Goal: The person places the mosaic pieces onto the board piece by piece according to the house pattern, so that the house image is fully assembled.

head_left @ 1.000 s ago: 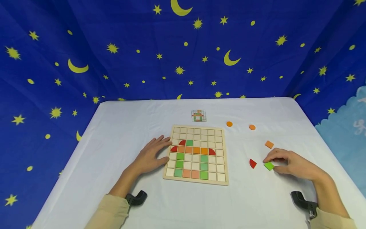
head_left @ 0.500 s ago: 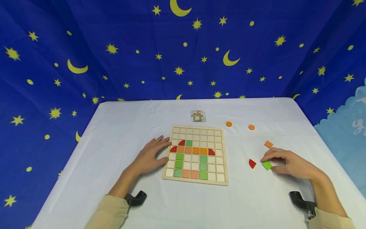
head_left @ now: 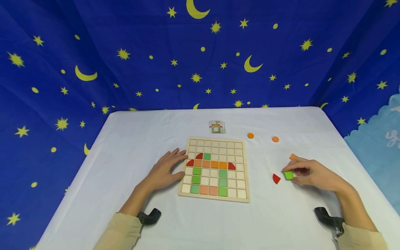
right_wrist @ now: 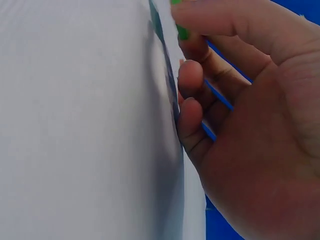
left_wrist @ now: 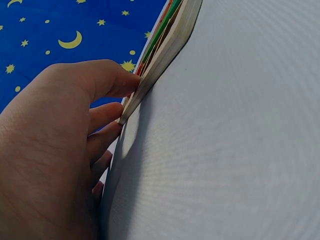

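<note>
My right hand (head_left: 317,176) pinches a bright green square tile (head_left: 288,175) between thumb and fingers, just over the table on the right. In the right wrist view only a bit of the green tile (right_wrist: 183,33) shows beyond the thumb. My left hand (head_left: 165,169) lies with fingers spread at the left edge of a wooden grid board (head_left: 215,199), thumb and fingertips touching its rim. The left wrist view shows the thumb against the board's edge (left_wrist: 167,55). Red, orange, salmon and green tiles fill part of the grid.
Close to my right hand lie a red quarter-circle tile (head_left: 276,178) and a partly covered orange square tile (head_left: 292,156). Farther back are two orange discs, one darker (head_left: 250,135) and one paler (head_left: 275,139). A pattern card (head_left: 217,127) lies behind the board.
My right hand has shifted slightly left and away from me, and the green tile has come up off the table with it. The left hand and the board have stayed put.
</note>
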Tool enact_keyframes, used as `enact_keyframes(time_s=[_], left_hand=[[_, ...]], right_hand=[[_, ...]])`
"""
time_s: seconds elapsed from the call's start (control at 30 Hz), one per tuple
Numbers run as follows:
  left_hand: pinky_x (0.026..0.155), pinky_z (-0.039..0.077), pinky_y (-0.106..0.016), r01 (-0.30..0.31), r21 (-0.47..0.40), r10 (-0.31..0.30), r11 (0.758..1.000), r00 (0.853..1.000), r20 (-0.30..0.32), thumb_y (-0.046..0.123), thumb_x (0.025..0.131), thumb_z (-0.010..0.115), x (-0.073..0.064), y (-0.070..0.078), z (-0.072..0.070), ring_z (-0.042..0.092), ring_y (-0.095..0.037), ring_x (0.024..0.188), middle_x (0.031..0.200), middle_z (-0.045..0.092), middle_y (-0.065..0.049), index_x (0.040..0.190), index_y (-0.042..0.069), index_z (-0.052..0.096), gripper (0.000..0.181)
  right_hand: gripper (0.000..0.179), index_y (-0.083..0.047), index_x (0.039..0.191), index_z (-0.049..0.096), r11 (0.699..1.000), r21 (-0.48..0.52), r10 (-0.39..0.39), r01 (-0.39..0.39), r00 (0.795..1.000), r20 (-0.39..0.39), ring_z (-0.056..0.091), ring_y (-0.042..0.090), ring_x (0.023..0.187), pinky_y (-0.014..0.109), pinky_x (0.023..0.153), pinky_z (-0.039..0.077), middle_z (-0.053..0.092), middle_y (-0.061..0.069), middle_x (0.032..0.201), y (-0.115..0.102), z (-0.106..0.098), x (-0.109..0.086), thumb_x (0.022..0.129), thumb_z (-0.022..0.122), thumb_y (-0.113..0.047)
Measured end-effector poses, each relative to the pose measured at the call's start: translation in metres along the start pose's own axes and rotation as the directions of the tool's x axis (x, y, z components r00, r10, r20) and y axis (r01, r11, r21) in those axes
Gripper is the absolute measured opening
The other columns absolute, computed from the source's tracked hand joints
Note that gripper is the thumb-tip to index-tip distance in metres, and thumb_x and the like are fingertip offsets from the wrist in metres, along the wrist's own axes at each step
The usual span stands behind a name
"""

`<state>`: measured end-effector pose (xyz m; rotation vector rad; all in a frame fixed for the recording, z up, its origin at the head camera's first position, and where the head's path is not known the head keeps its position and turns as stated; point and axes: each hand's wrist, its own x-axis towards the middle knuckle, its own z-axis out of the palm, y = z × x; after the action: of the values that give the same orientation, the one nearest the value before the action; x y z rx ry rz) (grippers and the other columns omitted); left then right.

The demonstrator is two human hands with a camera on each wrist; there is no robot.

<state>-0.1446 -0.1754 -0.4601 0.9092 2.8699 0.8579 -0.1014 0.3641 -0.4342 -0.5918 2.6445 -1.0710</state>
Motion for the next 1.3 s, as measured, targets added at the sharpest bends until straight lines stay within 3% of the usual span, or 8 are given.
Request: enact_keyframes(time_s=[0.2,0.47,0.77,1.03,1.3], left_hand=[[0.117,0.013,-0.039,-0.005,-0.004,0.005,1.000,1.000,-0.008,0.035,0.086,0.067,0.001,0.001,-0.001,0.021,-0.020,0.143,0.151,0.037,0.005,0.140,0.019,0.051,0.059],[0.116,0.015,-0.043,-0.027,-0.017,0.026,0.999,0.999,-0.027,0.032,0.085,0.069,0.001,0.003,0.001,0.024,-0.024,0.142,0.149,0.040,0.001,0.139,0.016,0.052,0.059],[0.117,0.013,-0.041,0.010,-0.016,-0.010,1.000,1.000,-0.001,0.033,0.086,0.068,0.003,0.004,0.001,0.022,-0.022,0.142,0.150,0.039,0.003,0.140,0.018,0.051,0.059],[0.117,0.011,-0.037,0.044,-0.017,-0.044,0.999,0.999,0.022,0.035,0.086,0.067,-0.001,0.003,0.001,0.020,-0.018,0.143,0.151,0.036,0.007,0.141,0.021,0.050,0.059],[0.117,0.012,-0.037,0.040,-0.017,-0.040,0.999,0.999,0.015,0.035,0.086,0.067,-0.001,0.001,0.001,0.021,-0.019,0.143,0.151,0.036,0.007,0.141,0.020,0.050,0.059]], right_hand=[[0.035,-0.023,0.114,0.071,0.999,0.044,-0.030,0.029,1.000,0.008,0.050,0.014,0.079,0.027,0.061,0.044,0.061,-0.003,0.102,-0.005,-0.002,0.013,0.083,0.074,-0.008],[0.032,-0.025,0.115,0.070,0.999,0.052,0.009,-0.009,1.000,0.014,0.052,0.016,0.082,0.026,0.064,0.045,0.063,-0.005,0.100,-0.014,-0.002,0.031,0.087,0.070,-0.011],[0.034,-0.022,0.115,0.070,0.998,0.065,-0.007,0.007,1.000,-0.001,0.051,0.017,0.080,0.027,0.065,0.044,0.063,-0.004,0.098,-0.022,0.006,0.051,0.084,0.072,-0.010],[0.035,-0.012,0.117,0.069,0.999,0.048,0.003,-0.004,1.000,0.014,0.050,0.020,0.081,0.026,0.064,0.043,0.062,0.003,0.097,-0.029,0.021,0.067,0.084,0.069,-0.001],[0.031,-0.018,0.116,0.070,0.996,0.083,-0.034,0.032,0.999,0.021,0.052,0.019,0.082,0.026,0.067,0.046,0.061,-0.001,0.095,-0.043,0.029,0.082,0.085,0.073,-0.014]])
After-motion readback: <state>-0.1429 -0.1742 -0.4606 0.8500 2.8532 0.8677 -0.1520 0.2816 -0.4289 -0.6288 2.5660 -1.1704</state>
